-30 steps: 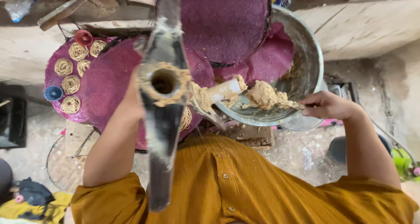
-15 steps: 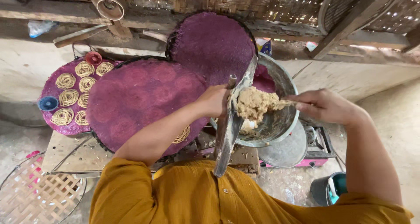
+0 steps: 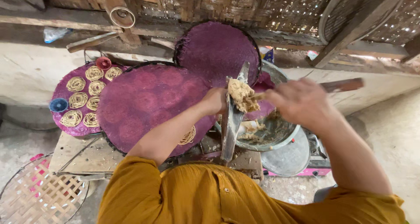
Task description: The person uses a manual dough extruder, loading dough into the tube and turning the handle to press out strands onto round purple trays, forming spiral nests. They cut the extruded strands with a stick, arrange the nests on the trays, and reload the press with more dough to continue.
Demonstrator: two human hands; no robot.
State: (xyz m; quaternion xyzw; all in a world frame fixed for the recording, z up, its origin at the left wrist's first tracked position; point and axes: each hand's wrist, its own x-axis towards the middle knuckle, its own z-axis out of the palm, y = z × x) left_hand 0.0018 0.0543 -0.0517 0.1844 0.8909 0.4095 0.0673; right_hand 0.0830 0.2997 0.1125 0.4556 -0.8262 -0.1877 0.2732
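— Over the metal bowl (image 3: 280,138), what is the person holding?

— The left hand (image 3: 215,100) is closed around the upper part of a long metal press (image 3: 232,119). Its long axis runs nearly upright in the view, the top end pointing away toward the woven wall and leaning slightly right, the lower end pointing back toward the person's chest.

— And the other hand?

— The right hand (image 3: 302,100) is blurred; its fingers are curled around a wooden-handled tool (image 3: 341,85) whose handle sticks out to the right, roughly level. The tool's near end meets a lump of tan dough (image 3: 243,96) sitting at the top of the press.

— Where does the press sit among the other things?

— Between a large purple woven tray (image 3: 148,103) on its left and the bowl on its right, with more dough in the bowl's bottom. A second purple tray (image 3: 216,51) stands behind it.

— Anything further left?

— A smaller purple tray (image 3: 65,127) carrying coiled noodle rounds (image 3: 78,99), on a low wooden desk (image 3: 74,156), with a bamboo basket (image 3: 35,193) on the floor beside it.
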